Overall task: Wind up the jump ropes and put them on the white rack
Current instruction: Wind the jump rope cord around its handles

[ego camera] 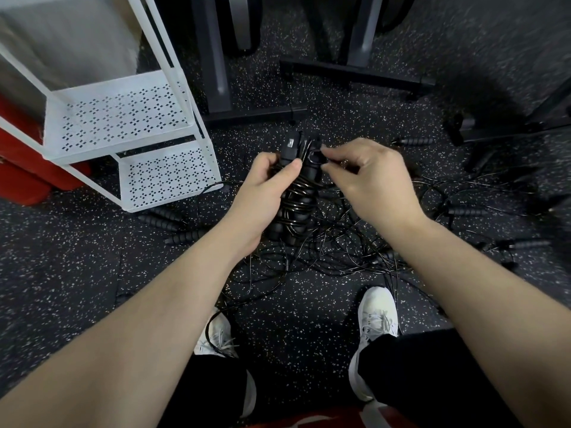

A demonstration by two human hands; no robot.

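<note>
My left hand [262, 193] grips a black jump rope bundle [298, 199]: two handles side by side with thin black cord coiled round them. My right hand [370, 177] pinches the cord's end near the top of the handles. Below and to the right, a tangle of loose black ropes [340, 251] lies on the floor. The white rack [123, 118], with perforated shelves, stands at the left, close to my left hand.
Loose black foam handles [160, 220] lie by the rack's foot, and others [411, 141] lie at the right. Dark equipment legs [355, 72] stand behind. A red object [18, 168] sits at far left. My white shoes [377, 316] are near the ropes on the speckled floor.
</note>
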